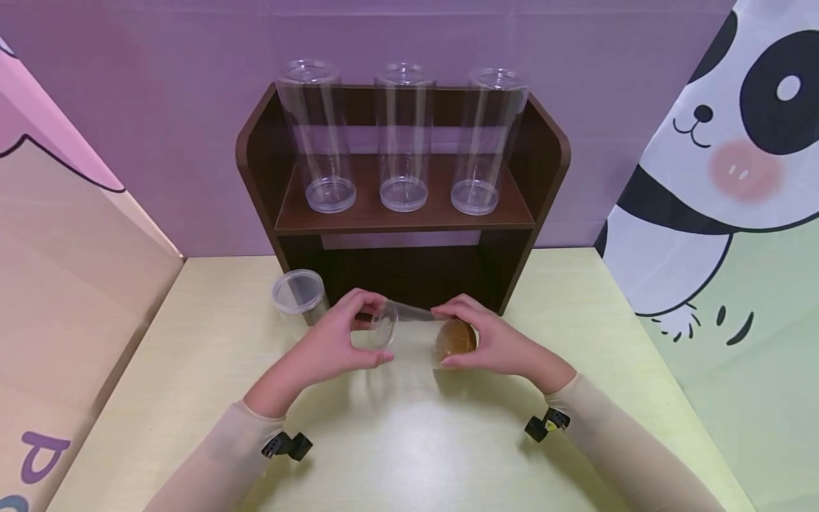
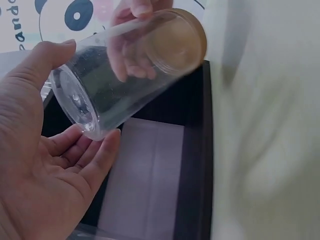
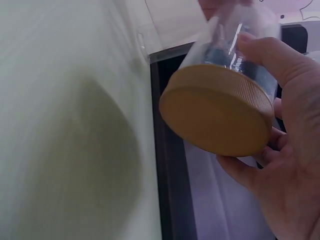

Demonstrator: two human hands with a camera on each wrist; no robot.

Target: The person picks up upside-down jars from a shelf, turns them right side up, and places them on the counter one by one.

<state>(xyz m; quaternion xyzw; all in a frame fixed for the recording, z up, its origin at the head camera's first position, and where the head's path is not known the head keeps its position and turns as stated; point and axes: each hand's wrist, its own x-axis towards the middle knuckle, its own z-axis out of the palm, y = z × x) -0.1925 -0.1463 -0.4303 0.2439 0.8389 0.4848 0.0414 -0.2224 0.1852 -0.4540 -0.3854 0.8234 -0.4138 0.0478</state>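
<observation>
A clear plastic jar with a ribbed golden-brown screw lid lies sideways in the air between both hands, over the table in front of the shelf. At its base end, my left hand holds it with the thumb on one side and the fingers on the other. My right hand grips the lid end, thumb along the jar wall and fingers under the lid's edge. Through the clear wall, nothing shows inside the jar. In the head view the lid faces right.
A dark brown two-tier shelf stands at the back of the pale table. Three tall clear canisters, left, middle and right, stand on its upper tier. Another clear lidded jar stands by its left front corner.
</observation>
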